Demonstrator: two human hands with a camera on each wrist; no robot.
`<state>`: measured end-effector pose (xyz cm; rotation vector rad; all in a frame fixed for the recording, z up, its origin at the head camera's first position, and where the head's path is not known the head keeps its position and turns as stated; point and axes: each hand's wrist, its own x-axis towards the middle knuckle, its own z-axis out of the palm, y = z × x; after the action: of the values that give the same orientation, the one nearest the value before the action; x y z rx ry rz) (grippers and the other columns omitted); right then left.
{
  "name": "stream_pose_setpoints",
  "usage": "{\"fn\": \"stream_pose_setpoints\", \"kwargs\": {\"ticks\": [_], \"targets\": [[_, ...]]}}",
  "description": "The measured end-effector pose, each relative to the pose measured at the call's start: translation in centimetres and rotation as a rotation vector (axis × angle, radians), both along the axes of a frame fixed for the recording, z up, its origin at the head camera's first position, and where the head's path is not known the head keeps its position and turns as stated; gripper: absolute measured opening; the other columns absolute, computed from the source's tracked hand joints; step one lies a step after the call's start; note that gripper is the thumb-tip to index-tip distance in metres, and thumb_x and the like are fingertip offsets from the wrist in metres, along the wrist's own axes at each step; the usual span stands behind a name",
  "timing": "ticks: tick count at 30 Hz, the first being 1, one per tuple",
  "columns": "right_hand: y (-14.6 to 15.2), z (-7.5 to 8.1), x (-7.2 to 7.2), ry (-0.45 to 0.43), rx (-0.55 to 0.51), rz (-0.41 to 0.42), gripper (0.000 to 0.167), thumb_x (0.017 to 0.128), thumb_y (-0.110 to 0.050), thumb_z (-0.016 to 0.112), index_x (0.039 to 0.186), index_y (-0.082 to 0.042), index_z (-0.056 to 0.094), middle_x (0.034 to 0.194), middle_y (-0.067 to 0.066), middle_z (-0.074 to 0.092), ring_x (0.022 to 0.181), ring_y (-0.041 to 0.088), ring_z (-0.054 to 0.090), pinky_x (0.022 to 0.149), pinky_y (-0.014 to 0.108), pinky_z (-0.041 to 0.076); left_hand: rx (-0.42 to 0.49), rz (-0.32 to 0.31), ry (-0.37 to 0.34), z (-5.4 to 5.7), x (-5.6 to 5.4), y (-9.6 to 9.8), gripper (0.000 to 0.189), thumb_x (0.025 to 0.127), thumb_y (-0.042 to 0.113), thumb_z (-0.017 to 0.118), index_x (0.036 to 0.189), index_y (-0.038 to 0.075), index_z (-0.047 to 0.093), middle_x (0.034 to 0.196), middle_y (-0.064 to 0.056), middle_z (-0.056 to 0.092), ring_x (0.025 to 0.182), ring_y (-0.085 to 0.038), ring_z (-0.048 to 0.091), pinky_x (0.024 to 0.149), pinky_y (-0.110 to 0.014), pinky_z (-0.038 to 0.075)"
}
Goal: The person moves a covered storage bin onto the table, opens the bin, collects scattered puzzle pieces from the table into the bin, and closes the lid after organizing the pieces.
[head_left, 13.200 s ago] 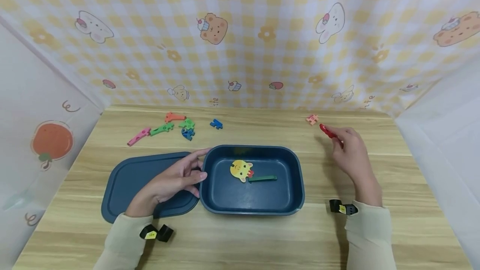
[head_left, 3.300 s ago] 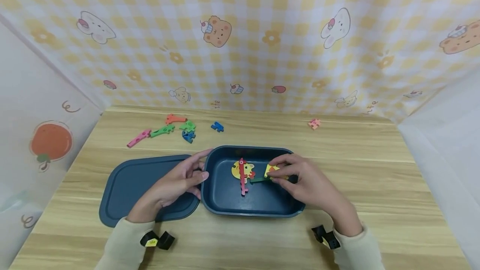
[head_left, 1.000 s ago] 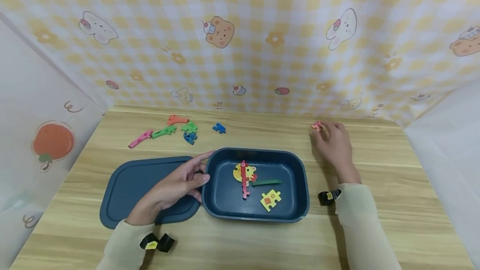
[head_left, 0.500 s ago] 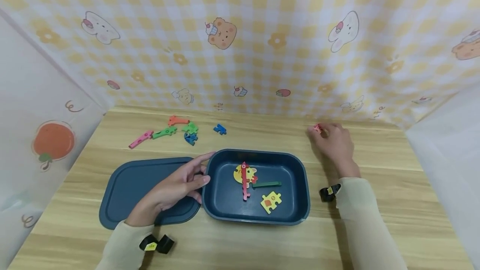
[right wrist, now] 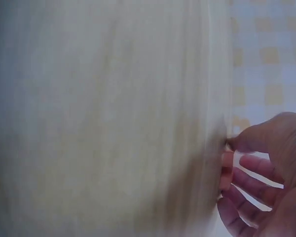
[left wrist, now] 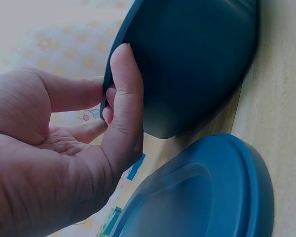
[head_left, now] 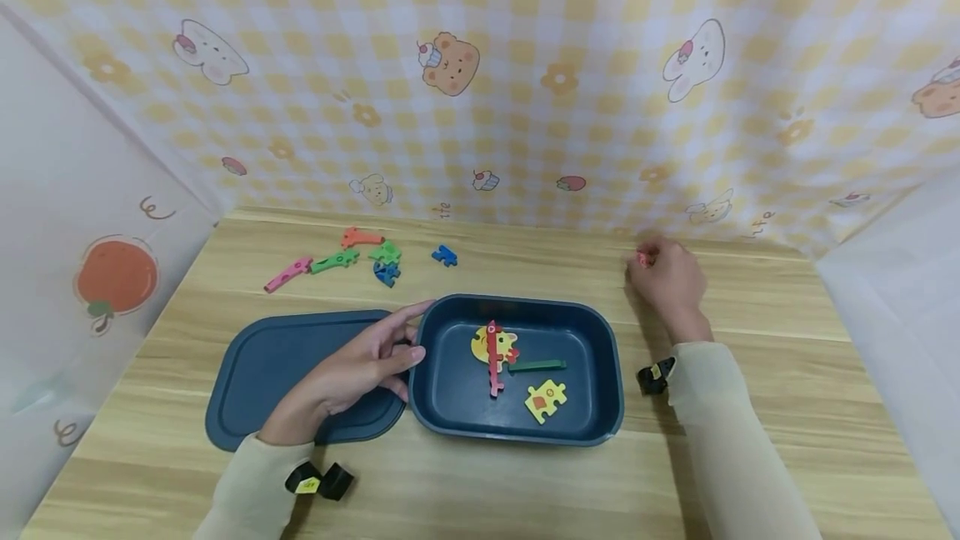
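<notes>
My left hand [head_left: 367, 365] pinches the left rim of a dark blue rectangular box [head_left: 517, 437], thumb and fingers on either side of its wall in the left wrist view. Inside lie a yellow animal-head puzzle piece [head_left: 481, 347], a red and pink strip [head_left: 492, 357] across it, a green strip [head_left: 537, 366] and a yellow puzzle piece [head_left: 546, 400]. At the back right my right hand [head_left: 670, 277] pinches a small salmon-pink puzzle piece [right wrist: 227, 170] between thumb and fingers, close over the table; the hand mostly hides it in the head view.
A flat dark blue lid [head_left: 262, 382] lies left of the box, partly under my left forearm. At the back left lie pink [head_left: 288, 275], green [head_left: 335, 262], orange [head_left: 362, 237] and blue [head_left: 387, 273] pieces, with another blue piece [head_left: 445, 255] apart. A patterned curtain [head_left: 517, 107] borders the table's back.
The red strip and yellow puzzle piece have come into the box. My right hand has gone to the back right and taken hold of the salmon-pink piece. My left hand keeps its grip.
</notes>
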<state>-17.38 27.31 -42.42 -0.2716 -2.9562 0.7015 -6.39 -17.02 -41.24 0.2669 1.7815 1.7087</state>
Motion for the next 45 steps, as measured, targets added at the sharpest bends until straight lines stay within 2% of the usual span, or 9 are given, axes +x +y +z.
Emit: {"fn": "stream_pose_setpoints", "kwargs": {"ticks": [3,6,15,19,22,25,30,37,45], "targets": [[0.1,-0.1,0.1,0.013,-0.015,0.047,0.035,0.095,-0.015,0.062,0.124,0.001,0.073,0.111,0.023,0.076,0.093,0.037,0.070,0.061,0.032,0.047,0.002,0.000,-0.006,0.0,0.0,0.1,0.071,0.111,0.014,0.056,0.171,0.015,0.017,0.114,-0.007,0.046,0.083,-0.011,0.062,0.069,-0.032,0.067],[0.2,-0.2,0.2,0.028,0.005,0.077,0.033,0.097,-0.015,0.063,0.123,0.000,0.075,0.107,0.024,0.075,0.091,0.038,0.068,0.059,0.032,0.044,0.003,-0.002,-0.011,0.0,0.0,0.1,0.071,0.111,0.014,0.055,0.171,0.015,0.017,0.114,-0.007,0.046,0.083,-0.011,0.062,0.069,-0.032,0.067],[0.0,0.2,0.9,0.004,0.110,0.112,0.011,0.099,-0.011,0.064,0.096,-0.011,0.075,0.103,0.020,0.069,0.085,0.038,0.063,0.053,0.038,0.041,-0.001,-0.005,-0.015,0.1,-0.1,0.0,0.072,0.111,0.015,0.056,0.171,0.015,0.017,0.116,-0.008,0.047,0.082,-0.011,0.064,0.069,-0.033,0.067],[-0.2,0.3,1.0,0.022,0.106,0.109,0.015,0.095,-0.004,0.060,0.092,-0.010,0.073,0.097,0.019,0.067,0.081,0.035,0.059,0.052,0.035,0.037,0.001,-0.004,-0.016,0.2,-0.2,-0.1,0.072,0.111,0.014,0.056,0.171,0.015,0.016,0.116,-0.009,0.048,0.082,-0.012,0.064,0.069,-0.033,0.067],[-0.1,0.3,1.2,0.059,0.083,0.104,0.024,0.091,0.000,0.056,0.098,-0.007,0.078,0.100,0.022,0.070,0.081,0.035,0.059,0.051,0.035,0.037,0.006,-0.002,-0.016,0.2,-0.2,-0.1,0.072,0.110,0.014,0.056,0.171,0.014,0.016,0.117,-0.009,0.048,0.083,-0.012,0.064,0.069,-0.033,0.067],[0.0,0.2,1.8,0.117,0.053,0.117,0.029,0.093,0.001,0.057,0.109,-0.003,0.080,0.108,0.027,0.073,0.085,0.040,0.064,0.056,0.044,0.047,0.013,-0.006,-0.020,0.1,-0.2,-0.1,0.073,0.110,0.014,0.057,0.171,0.014,0.016,0.116,-0.009,0.048,0.082,-0.012,0.065,0.069,-0.032,0.067],[0.3,0.5,3.3,0.162,-0.010,0.117,0.032,0.097,0.000,0.060,0.126,0.004,0.074,0.124,0.033,0.070,0.105,0.050,0.070,0.081,0.064,0.058,0.019,-0.013,-0.015,0.0,-0.2,0.0,0.073,0.111,0.014,0.056,0.171,0.013,0.016,0.117,-0.011,0.049,0.080,-0.012,0.067,0.068,-0.032,0.067],[0.1,0.9,5.1,0.175,-0.093,0.098,0.032,0.097,0.005,0.059,0.126,0.008,0.072,0.115,0.033,0.073,0.100,0.048,0.070,0.082,0.062,0.057,0.008,-0.007,-0.003,-0.1,-0.2,0.0,0.072,0.111,0.015,0.056,0.171,0.014,0.017,0.115,-0.009,0.048,0.081,-0.011,0.064,0.068,-0.033,0.067],[-0.6,1.5,6.7,0.182,-0.123,0.060,0.031,0.099,0.005,0.059,0.127,0.009,0.071,0.120,0.034,0.072,0.107,0.050,0.070,0.089,0.064,0.057,0.000,-0.004,-0.019,0.0,-0.2,-0.1,0.072,0.111,0.014,0.056,0.171,0.014,0.017,0.114,-0.008,0.047,0.082,-0.011,0.063,0.068,-0.033,0.067]]}}
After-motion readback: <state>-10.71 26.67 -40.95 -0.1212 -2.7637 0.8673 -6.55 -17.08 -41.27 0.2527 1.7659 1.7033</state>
